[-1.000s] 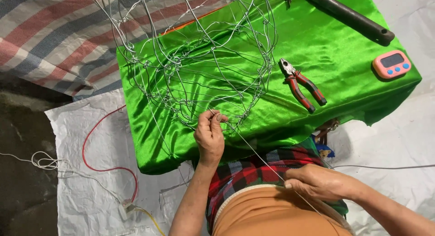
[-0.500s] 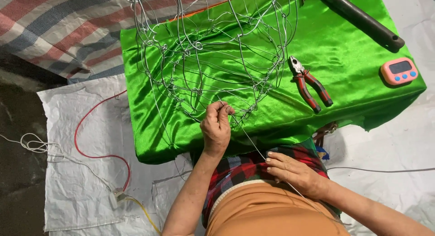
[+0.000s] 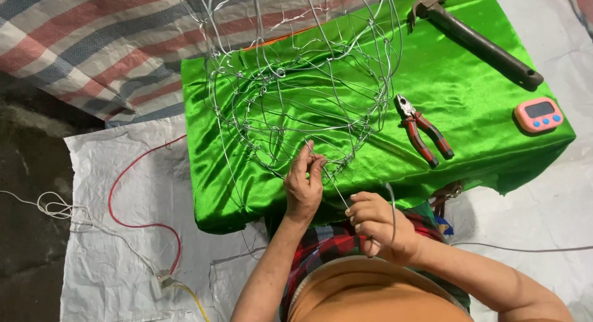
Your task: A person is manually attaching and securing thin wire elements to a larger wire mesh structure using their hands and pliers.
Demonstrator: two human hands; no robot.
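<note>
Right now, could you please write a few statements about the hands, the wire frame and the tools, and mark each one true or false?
1. The left hand pinches the wire frame at its near edge. True.
2. The right hand holds the pliers. False: it grips a loose wire; the pliers lie on the green cloth.
3. The hammer lies on the cloth beyond the pliers. True.
4. The pink timer sits inside the frame. False: it lies at the cloth's right end.
5. A red cable lies on the white sheet. True.
</note>
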